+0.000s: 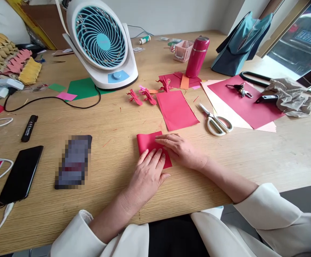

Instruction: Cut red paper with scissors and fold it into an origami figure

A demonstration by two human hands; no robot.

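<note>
Under both hands on the wooden table lies a folded sheet of red paper [146,141], its left side a rounded, uncreased fold. My left hand [148,171] rests on its lower part, fingers stretched out and flat. Across the right part of the paper lies my right hand [182,150], its fingers extended to the left and pressing down. Part of the paper is hidden beneath the hands. Just beyond is a flat red sheet [178,110], with white-handled scissors [216,121] to its right. Small red paper cutouts [148,96] sit behind the folded paper.
A white fan [101,43] stands at the back. Two phones, one black [21,175] and one blurred [73,162], and a black marker [29,128] lie left. A red flask [197,57], a teal bag [242,44], larger paper sheets [241,100] and crumpled paper [291,96] are right.
</note>
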